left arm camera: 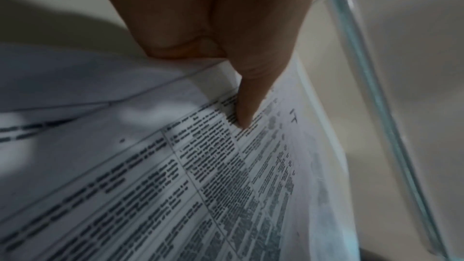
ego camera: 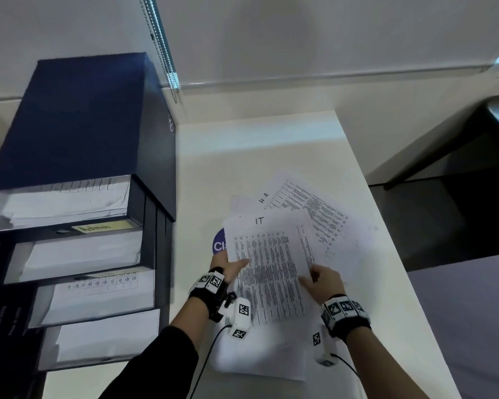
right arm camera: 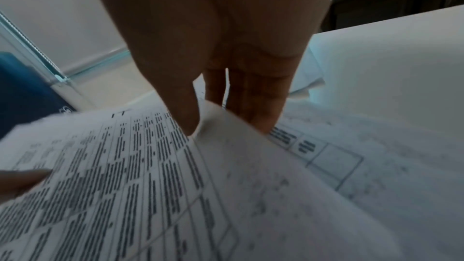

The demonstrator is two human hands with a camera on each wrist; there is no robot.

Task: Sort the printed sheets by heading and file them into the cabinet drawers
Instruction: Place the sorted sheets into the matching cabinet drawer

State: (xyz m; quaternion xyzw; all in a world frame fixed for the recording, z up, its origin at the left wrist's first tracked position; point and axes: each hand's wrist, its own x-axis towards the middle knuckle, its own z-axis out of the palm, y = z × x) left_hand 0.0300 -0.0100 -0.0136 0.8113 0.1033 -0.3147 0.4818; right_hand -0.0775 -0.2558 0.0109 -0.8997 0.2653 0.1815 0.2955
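We see the white worktop (ego camera: 271,145) carrying a dark blue cabinet (ego camera: 78,116), our landmark, its four drawers (ego camera: 78,256) pulled out and holding white sheets; the top one has a yellow label. Right of the cabinet lies a loose pile of printed sheets (ego camera: 314,289), one headed H.R (ego camera: 306,200) furthest back. Atop the pile, nearest the cabinet, the IT sheet (ego camera: 271,269) is pinched at its left edge by the left hand (ego camera: 228,270), thumb on the print. The right hand (ego camera: 324,282) grip pinches its right edge, thumb above, fingers (right arm camera: 253,102) under. A blue round sticker (ego camera: 220,243) peeks out beside the cabinet.
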